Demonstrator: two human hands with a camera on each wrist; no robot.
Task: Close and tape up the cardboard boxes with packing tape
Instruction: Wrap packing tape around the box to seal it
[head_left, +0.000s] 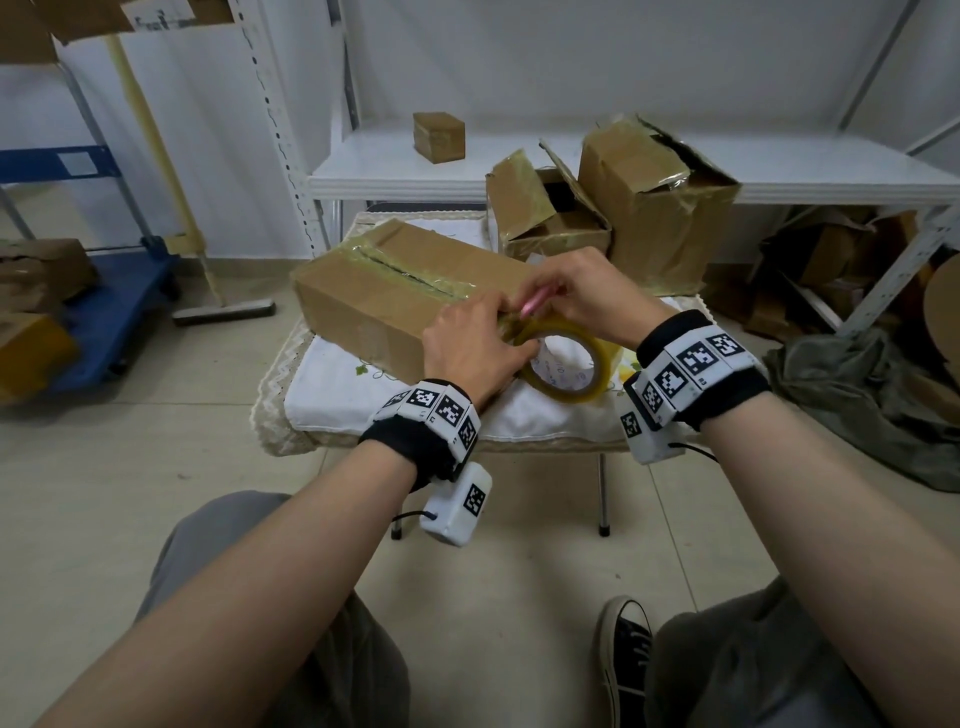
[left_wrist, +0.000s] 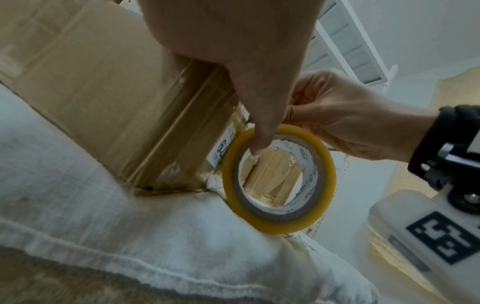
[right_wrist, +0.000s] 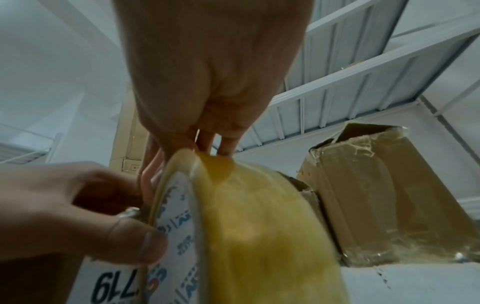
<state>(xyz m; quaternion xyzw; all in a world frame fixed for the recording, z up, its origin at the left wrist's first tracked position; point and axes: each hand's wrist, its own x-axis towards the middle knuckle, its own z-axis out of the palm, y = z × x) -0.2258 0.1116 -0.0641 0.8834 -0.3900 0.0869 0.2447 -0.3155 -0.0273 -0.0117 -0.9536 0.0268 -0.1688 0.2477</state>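
Where the long taped box (head_left: 395, 291) ends, a yellowish tape roll (head_left: 569, 364) is gripped by the left hand (head_left: 467, 348); its top is pinched by the right hand (head_left: 587, 291).

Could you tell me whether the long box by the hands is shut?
Shut: the long box has flaps down with tape along the seam.

Both your bare forearms reach forward and converge, each wrist wrapped in a black band (head_left: 415, 441) carrying white marker tiles. Your left hand (head_left: 470, 343) has its fingers curled over the rim of the yellowish roll of clear packing tape (head_left: 569, 364), thumb hooked into the core. Your right hand (head_left: 587, 291) meets it from the other side, fingertips pinching at the roll's top edge.
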